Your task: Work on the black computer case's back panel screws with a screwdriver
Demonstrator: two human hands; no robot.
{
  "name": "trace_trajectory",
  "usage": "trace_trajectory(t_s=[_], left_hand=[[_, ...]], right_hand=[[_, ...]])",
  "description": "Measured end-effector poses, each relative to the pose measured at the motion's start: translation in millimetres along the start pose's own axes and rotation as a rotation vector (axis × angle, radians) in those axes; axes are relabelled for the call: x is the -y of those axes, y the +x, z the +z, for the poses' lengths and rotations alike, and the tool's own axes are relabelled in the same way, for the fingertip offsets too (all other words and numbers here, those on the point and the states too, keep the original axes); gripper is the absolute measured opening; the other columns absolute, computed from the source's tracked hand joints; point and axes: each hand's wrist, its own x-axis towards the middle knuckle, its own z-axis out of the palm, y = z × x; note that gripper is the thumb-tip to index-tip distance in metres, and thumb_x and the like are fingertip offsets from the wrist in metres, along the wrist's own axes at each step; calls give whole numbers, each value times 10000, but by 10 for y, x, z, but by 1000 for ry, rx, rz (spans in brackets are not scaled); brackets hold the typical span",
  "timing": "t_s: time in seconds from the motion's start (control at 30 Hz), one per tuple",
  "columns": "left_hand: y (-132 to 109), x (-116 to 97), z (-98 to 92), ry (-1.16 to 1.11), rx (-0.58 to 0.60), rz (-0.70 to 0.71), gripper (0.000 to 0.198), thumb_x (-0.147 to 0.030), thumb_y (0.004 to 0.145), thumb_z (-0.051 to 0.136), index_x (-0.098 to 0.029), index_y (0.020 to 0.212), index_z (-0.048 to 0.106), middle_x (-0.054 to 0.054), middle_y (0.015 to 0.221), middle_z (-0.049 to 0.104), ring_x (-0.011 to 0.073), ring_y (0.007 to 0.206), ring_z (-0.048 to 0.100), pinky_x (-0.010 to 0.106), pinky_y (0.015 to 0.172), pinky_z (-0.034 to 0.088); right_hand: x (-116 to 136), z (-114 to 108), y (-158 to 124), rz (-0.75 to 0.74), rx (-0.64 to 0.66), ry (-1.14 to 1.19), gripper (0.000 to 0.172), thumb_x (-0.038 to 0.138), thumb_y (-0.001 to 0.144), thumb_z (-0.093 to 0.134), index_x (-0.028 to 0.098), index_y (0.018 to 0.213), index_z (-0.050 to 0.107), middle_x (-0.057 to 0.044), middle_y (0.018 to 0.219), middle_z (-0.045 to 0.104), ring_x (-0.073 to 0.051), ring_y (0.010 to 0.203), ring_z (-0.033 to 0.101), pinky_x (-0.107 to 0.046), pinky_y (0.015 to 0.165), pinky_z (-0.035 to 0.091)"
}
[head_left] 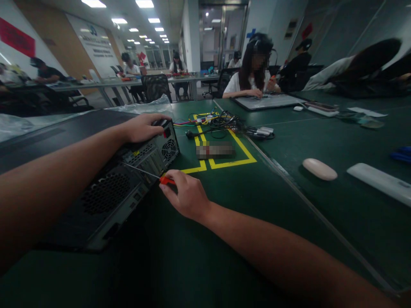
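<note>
A black desktop computer case (105,214) lies on the green table, its rear panel turned toward the right. My left hand (144,127) rests on top of the case near the far rear corner, fingers stretched out. In my right hand (188,194) is a screwdriver (166,180) with an orange-red handle, held between thumb and fingers. Its long thin shaft reaches left to the rear panel, beside the slot covers and a honeycomb vent. Whether the tip sits in a screw is too small to tell. A small fan grille (168,149) shows below my left hand.
A tangle of cables (224,122) lies beyond the case, over yellow tape (231,164) marks. To the right are a pale oval object (320,169) and a long white object (379,179). A person (253,72) works across the table at a panel (269,102).
</note>
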Motion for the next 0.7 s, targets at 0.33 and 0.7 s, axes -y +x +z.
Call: trace_trajectory(t_s=[0.33, 0.7], left_hand=[[0, -13, -16, 16, -1, 32, 813, -504, 733, 545, -226, 1492, 627, 104, 1375, 686, 375, 1202, 640, 475, 1091, 480], [-1, -16, -15, 3, 14, -3, 842, -512, 725, 545, -219, 1511, 611, 110, 1332, 705, 374, 1127, 672, 469, 1036, 523]], right_hand=[[16, -14, 10, -6, -10, -16, 334, 465, 1077, 490, 181, 1200, 615, -91, 1094, 757, -205, 994, 728, -321, 865, 556], [-8, 17, -2, -20, -10, 63, 304, 437, 1042, 555, 198, 1229, 566, -74, 1078, 747, -196, 967, 730, -316, 849, 562]])
